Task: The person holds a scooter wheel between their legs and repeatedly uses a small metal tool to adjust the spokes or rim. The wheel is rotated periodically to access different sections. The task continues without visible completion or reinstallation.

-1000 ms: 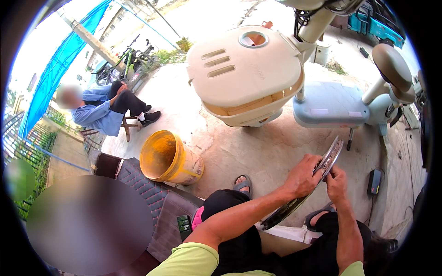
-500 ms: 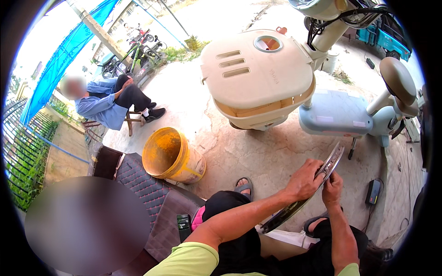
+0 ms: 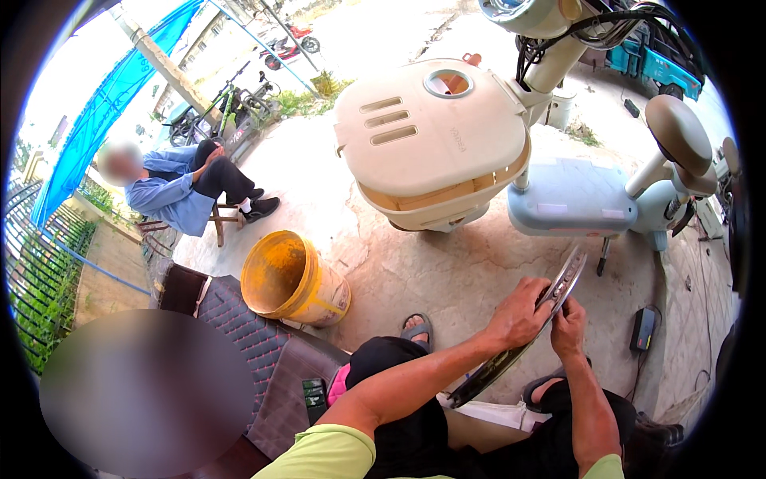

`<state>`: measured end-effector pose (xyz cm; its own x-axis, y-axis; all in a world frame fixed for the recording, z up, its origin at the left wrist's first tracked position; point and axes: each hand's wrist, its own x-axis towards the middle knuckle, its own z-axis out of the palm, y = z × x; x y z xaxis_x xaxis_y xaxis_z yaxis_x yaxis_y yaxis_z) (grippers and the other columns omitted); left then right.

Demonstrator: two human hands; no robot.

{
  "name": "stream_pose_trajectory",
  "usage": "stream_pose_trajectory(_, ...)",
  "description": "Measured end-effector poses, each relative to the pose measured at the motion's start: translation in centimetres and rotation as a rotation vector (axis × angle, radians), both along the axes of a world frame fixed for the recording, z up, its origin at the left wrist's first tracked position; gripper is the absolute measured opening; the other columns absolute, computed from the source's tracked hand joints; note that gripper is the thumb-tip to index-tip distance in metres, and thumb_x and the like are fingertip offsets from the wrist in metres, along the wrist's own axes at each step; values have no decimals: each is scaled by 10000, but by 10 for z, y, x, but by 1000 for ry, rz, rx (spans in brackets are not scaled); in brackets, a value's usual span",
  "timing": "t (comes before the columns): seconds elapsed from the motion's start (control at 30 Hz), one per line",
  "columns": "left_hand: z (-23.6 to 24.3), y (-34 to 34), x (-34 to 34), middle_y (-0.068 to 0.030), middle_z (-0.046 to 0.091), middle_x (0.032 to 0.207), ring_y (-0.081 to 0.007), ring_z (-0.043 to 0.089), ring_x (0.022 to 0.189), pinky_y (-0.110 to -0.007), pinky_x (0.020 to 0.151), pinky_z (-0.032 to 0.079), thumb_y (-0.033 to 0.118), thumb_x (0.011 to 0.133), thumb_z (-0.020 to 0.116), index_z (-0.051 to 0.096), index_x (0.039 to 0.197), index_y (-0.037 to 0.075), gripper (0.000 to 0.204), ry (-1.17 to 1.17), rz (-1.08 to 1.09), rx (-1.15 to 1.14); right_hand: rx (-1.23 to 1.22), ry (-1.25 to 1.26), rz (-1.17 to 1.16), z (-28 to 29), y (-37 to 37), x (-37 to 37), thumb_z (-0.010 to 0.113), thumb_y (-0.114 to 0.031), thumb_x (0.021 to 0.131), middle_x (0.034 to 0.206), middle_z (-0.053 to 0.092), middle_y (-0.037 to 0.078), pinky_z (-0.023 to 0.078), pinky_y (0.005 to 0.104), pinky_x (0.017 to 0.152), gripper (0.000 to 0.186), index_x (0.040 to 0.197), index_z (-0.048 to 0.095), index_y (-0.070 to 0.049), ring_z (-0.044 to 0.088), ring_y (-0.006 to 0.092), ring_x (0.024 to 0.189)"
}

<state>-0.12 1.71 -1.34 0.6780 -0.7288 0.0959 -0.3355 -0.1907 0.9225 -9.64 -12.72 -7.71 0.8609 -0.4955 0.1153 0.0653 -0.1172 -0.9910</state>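
A long, narrow, slightly curved strip [image 3: 504, 363] slants across in front of my legs, its upper end shiny metal with small holes and its lower end dark. I cannot make out exactly what part it is. My left hand [image 3: 520, 313] is closed around its upper half from the left side. On the opposite edge, a little to the right, my right hand [image 3: 569, 326] grips it with bent fingers. The lower end of the strip comes down near my lap, beside a white cloth [image 3: 499, 413].
A yellow bucket [image 3: 327, 295] stands left of my feet. Ahead is an electric scooter with a cream basket [image 3: 431, 136] and pale blue footboard [image 3: 570, 195]. A black charger-like box [image 3: 642, 329] lies right. A phone [image 3: 314, 397] rests on the quilted seat [image 3: 239, 343]. One person [image 3: 171, 188] sits far left; a blurred patch covers the near left.
The whole view has shifted slightly, so the surroundings sit a little further left. Both hands keep nearly the same grip on the strip. A red motorbike shows more fully in the background.
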Motion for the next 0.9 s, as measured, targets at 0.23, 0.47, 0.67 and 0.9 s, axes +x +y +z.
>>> stream_pose_trajectory(0.23, -4, 0, 0, -243, 598, 1187, -406, 552, 1152, -451, 1038, 426, 207, 960, 576, 576, 1241, -20, 361, -7, 4, -58, -37, 1, 4, -5, 0, 2, 599, -120, 1023, 973, 712, 26, 509, 281, 823, 194, 1120, 688, 22, 609, 105, 893)
stream_pose_trajectory(0.47, -2, -3, 0, -248, 605, 1196, -411, 552, 1162, -449, 1047, 423, 212, 962, 575, 575, 1248, -27, 373, 2, -9, -20, 10, -28, 0, -11, -3, 1, 588, -84, 1010, 961, 708, 29, 511, 274, 800, 178, 1119, 679, 23, 608, 96, 874)
stream_pose_trajectory(0.67, 0, 0, -1, -253, 607, 1205, -415, 559, 1160, -457, 1047, 425, 236, 961, 576, 578, 1247, -33, 392, 19, 13, -3, 23, -4, 22, 6, 4, 2, 592, -124, 1023, 989, 724, 36, 519, 278, 814, 202, 1132, 676, 24, 625, 106, 890)
stream_pose_trajectory(0.9, 0, -1, 1, -254, 614, 1184, -417, 564, 1146, -465, 1035, 430, 239, 957, 575, 580, 1224, -33, 381, 0, 7, 16, 12, 18, 12, 1, 1, 2, 603, -147, 1030, 992, 723, 34, 517, 275, 817, 212, 1128, 678, 25, 626, 100, 894)
